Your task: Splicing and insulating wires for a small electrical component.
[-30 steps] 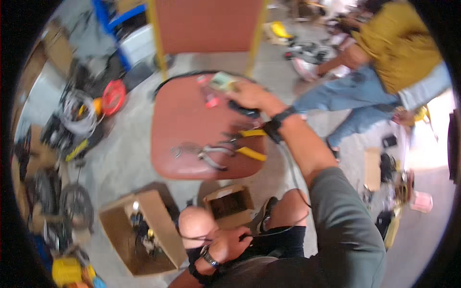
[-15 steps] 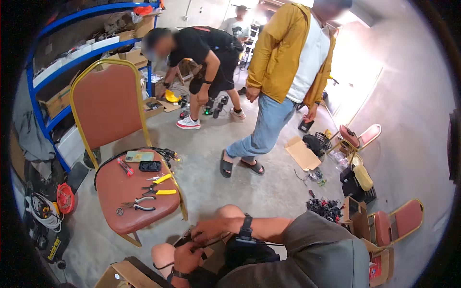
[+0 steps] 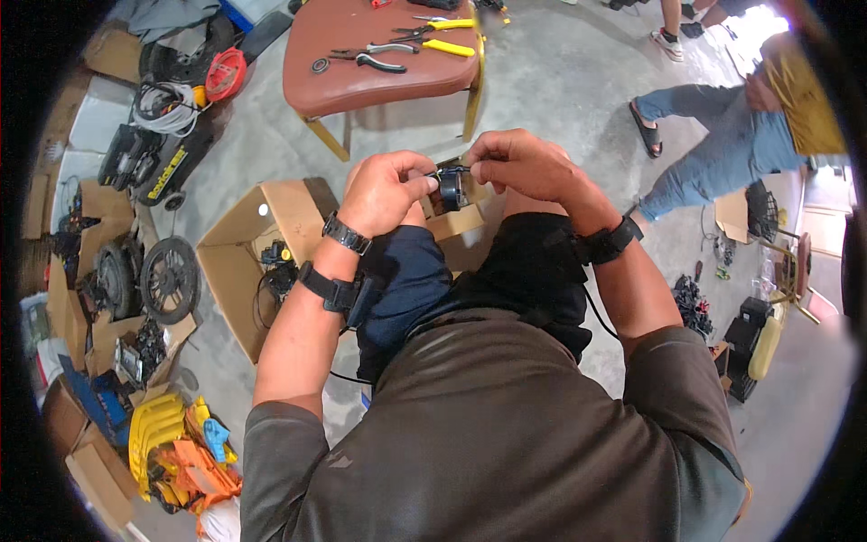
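Observation:
Between my knees, a small dark round part with thin wires sits at the mouth of a small cardboard box. My left hand is at its left side, thumb and forefinger pinched together at a wire by its top edge. From the right, my right hand pinches a thin dark wire above the part. The wire ends are too small to make out, and the lower side of the part is hidden in the box.
Ahead stands a brown chair with yellow-handled pliers, grey-black pliers and a small ring on its seat. An open cardboard box is by my left knee. A person in jeans is at the right.
My view has tipped down, bringing my lap and both forearms into sight. The round part now shows between my hands, which were bunched close together. The chair sits higher in the picture.

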The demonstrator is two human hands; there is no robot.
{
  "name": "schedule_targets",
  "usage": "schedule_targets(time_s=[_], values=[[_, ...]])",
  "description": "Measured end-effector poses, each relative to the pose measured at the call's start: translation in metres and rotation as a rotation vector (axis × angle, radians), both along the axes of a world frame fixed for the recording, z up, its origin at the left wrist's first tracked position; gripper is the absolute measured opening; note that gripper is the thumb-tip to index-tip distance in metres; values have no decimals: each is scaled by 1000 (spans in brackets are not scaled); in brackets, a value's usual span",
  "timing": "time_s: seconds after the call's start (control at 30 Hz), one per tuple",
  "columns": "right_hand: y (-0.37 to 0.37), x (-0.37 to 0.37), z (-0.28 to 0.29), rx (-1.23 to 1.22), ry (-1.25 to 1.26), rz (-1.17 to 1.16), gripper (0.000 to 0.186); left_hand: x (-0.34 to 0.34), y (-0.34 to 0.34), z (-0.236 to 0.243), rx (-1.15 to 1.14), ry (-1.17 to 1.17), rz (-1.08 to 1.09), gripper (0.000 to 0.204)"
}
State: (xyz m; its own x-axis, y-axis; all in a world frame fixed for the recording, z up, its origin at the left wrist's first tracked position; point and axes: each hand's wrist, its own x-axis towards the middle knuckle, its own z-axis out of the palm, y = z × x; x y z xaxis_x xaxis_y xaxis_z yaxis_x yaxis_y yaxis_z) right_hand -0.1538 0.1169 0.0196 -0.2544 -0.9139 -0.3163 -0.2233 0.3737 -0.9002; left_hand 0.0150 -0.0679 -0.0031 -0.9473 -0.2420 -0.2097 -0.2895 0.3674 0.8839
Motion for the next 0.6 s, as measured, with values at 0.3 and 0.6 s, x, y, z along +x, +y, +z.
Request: schedule_targets(time_s=[0.3,0.6], values=[[-6,4,-10,-233,36,213,28,22,25,18,-274,428,38,9],[-14,-9,-34,-19,-293,357,30,27,25,21,-196,176,-2,11]])
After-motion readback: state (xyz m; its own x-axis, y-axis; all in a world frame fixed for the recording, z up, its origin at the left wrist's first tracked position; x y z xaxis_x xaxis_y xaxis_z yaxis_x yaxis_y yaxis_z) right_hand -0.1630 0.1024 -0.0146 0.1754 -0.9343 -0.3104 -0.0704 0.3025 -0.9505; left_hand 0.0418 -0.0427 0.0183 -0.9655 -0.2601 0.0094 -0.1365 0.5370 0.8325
